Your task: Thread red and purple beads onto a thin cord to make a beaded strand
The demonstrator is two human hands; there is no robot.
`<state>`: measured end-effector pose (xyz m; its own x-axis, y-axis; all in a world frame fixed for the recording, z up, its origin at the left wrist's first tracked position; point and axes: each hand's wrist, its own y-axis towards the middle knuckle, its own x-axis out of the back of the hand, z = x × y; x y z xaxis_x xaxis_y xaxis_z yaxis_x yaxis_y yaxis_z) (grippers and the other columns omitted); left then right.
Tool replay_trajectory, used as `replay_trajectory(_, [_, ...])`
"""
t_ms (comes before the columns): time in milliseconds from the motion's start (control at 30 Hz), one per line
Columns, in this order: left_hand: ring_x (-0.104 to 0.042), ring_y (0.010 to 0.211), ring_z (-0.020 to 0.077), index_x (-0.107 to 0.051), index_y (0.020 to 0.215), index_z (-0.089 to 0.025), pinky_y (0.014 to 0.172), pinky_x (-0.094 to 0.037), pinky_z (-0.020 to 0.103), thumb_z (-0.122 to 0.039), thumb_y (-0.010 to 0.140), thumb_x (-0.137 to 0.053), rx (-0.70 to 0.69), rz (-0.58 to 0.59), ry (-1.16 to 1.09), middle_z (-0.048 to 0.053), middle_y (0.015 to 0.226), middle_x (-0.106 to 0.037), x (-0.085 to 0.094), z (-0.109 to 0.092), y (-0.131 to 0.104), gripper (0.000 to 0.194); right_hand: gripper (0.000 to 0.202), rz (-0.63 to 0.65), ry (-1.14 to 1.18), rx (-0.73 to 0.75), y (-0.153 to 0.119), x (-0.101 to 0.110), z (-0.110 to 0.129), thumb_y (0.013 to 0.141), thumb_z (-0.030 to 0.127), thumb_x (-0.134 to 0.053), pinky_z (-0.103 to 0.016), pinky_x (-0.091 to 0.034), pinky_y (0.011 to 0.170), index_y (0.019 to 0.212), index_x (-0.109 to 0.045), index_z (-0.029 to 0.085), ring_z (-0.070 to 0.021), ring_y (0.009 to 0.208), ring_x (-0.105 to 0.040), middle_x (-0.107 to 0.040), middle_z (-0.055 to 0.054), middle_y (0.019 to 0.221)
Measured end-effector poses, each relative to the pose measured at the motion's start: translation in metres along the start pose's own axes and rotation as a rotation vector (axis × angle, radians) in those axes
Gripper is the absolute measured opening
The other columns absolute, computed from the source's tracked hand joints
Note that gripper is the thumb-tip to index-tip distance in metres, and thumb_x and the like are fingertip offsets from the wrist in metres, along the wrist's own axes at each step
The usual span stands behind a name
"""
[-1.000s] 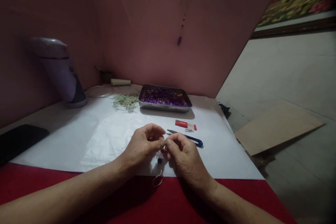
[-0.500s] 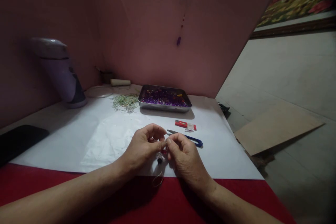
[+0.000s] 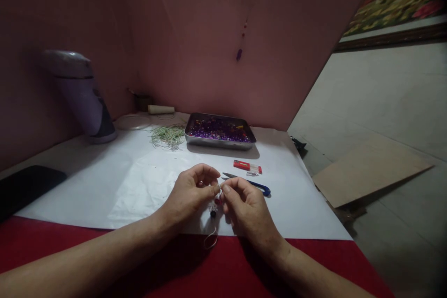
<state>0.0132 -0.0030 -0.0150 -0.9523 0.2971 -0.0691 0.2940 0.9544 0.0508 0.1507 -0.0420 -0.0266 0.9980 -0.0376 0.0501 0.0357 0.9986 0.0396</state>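
Note:
Between my hands hangs a small beaded piece [image 3: 213,206] with clear, red and black beads. A thin looped thread [image 3: 210,239] dangles below it over the red cloth. My left hand [image 3: 195,192] is closed, its thumb and fingers pinching the top of the piece. Close against it, my right hand [image 3: 246,202] pinches at the same spot with thumb and forefinger; whether a needle or thread is in that pinch is too small to tell. Blue-handled thread snips [image 3: 261,189] lie just behind my right hand. A red needle case [image 3: 242,165] rests beyond them.
A metal tray [image 3: 220,143] of purple beads stands at the back, beside a tangle of green thread [image 3: 168,137]. A purple bottle [image 3: 82,102] stands at left, near a black flat object [image 3: 31,188]. White paper [image 3: 139,186] covers the table; a beaded strand [image 3: 239,53] hangs behind.
My fingertips have parted slightly, and more of the beaded piece's whitish top shows between them. The whole view has shifted a little; other things stay in place.

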Motion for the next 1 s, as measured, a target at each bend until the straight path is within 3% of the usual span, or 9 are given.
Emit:
replay_trajectory(267, [-0.055, 0.059, 0.0119, -0.057, 0.081, -0.014, 0.057, -0.043, 0.026, -0.020, 0.062, -0.070, 0.006, 0.003, 0.001, -0.001, 0.067, -0.058, -0.0007, -0.0003, -0.0003, 0.024, 0.017, -0.011, 0.039, -0.010, -0.0003, -0.0011, 0.0000, 0.080, 0.032, -0.060, -0.018, -0.036, 0.039, 0.076, -0.057, 0.017, -0.0063, 0.040, -0.042, -0.050, 0.006, 0.052])
replay_trajectory(1000, [-0.057, 0.065, 0.0131, -0.057, 0.085, -0.016, 0.061, -0.046, 0.028, -0.024, 0.067, -0.069, -0.051, 0.046, 0.050, 0.000, 0.075, -0.059, 0.0031, 0.0087, 0.0013, 0.023, 0.015, -0.019, -0.030, 0.009, 0.0014, 0.0015, -0.0009, 0.081, 0.029, -0.058, -0.018, -0.035, 0.040, 0.073, -0.054, 0.016, -0.0063, 0.042, -0.042, -0.052, 0.005, 0.052])
